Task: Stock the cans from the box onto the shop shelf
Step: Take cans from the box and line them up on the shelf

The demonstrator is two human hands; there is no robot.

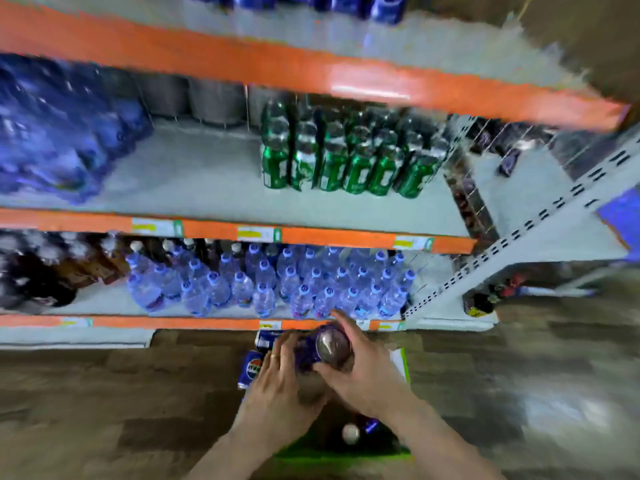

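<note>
Green box (403, 367) (mostly hidden), hands (322, 372) blurred

Shiny metal can (332, 346), clear plastic bottles (263, 292), glossy wood-look floor (104, 393)

My hands (277, 379) (360, 372) hold a can (325, 348) above the box (403, 367), before the shelf (221, 181). Cans (343, 161) stand on it at right; bottles (277, 285) fill the tier below.

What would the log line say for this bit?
stage: lifting from box | right hand: grips blue can | left hand: touches same can | green cans: middle shelf
</note>
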